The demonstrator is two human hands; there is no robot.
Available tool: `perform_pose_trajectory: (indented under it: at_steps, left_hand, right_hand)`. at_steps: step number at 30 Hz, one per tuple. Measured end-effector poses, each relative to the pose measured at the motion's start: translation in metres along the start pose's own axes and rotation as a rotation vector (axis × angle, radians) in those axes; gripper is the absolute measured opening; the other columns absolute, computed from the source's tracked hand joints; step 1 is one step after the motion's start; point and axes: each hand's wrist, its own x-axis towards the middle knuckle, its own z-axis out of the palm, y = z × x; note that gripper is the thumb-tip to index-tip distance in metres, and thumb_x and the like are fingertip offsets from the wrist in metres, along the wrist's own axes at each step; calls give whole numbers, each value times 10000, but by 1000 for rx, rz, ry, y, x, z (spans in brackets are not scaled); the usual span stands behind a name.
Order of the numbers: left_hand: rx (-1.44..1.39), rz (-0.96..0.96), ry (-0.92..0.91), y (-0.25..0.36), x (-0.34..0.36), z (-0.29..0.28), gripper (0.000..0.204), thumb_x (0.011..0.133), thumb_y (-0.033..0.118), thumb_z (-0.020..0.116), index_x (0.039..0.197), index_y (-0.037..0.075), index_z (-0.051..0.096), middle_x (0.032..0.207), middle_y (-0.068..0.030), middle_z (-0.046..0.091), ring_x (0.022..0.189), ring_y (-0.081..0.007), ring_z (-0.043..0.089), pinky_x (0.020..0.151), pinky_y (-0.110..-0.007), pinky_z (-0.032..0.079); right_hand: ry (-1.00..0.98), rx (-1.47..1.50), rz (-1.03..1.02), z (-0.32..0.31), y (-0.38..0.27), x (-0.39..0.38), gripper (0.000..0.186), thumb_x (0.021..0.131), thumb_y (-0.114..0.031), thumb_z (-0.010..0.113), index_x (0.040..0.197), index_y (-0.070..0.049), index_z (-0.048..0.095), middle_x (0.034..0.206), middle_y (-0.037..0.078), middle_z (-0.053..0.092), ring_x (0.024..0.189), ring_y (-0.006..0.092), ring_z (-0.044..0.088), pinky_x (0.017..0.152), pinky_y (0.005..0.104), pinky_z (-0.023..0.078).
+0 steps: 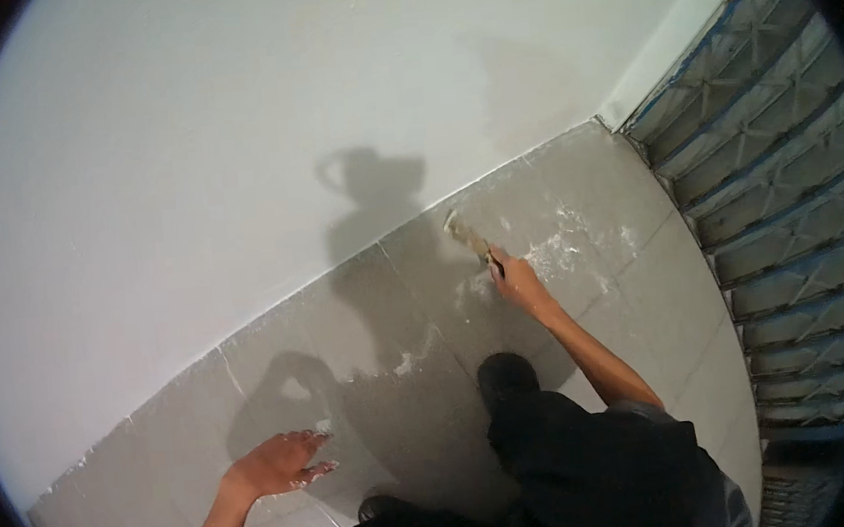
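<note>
My right hand (515, 276) is closed round the dark handle of a tan paintbrush (469, 236) with a whitish tip. The brush reaches over the grey tiled floor (386, 307), close to the foot of the white wall (232, 160). Whether its tip touches the floor, I cannot tell. At the lower left my left hand (277, 464) hangs above the tiles, its fingers apart. White residue coats its fingertips, and no tool is in it.
A metal folding gate (764, 153) runs down the right side and meets a white wall edge. White smears (566, 246) mark the tiles right of the brush. My dark shoe (505, 377) and black-clothed leg take up the lower middle. My shadow falls on wall and floor.
</note>
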Motion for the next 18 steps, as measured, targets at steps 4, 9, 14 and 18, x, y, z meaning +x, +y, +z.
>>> perform_pose_trajectory:
  at_steps: [4,9,14,18]
  left_hand:
    - [-18,110,-12,-18,5,11,589,856,400,407,1222,-55,328,1179,-250,427,1093,-369,405,929,-382,323]
    - [65,147,-14,-18,8,15,606,852,418,404,1230,-49,316,1190,-239,418,1082,-355,415,925,-383,328]
    - [160,34,-40,11,1,3,601,864,427,368,1242,-36,308,1218,-221,404,1115,-351,393,946,-394,312]
    - [369,73,107,46,0,-22,571,858,413,394,1213,-32,345,1131,-213,465,1050,-336,447,900,-394,348]
  right_hand:
    - [81,19,205,-14,24,15,288,828,-94,439,1087,26,474,716,245,559,617,357,567,577,407,430]
    - [279,33,184,-27,96,30,311,835,-125,433,1105,28,463,765,244,566,645,345,567,594,397,433]
    - [-125,298,333,-55,52,-34,334,854,-232,453,1090,1,492,737,141,576,608,191,559,491,320,441]
    - [-13,812,692,-69,63,-85,309,856,-269,476,1022,-10,512,689,43,507,523,99,467,403,237,372]
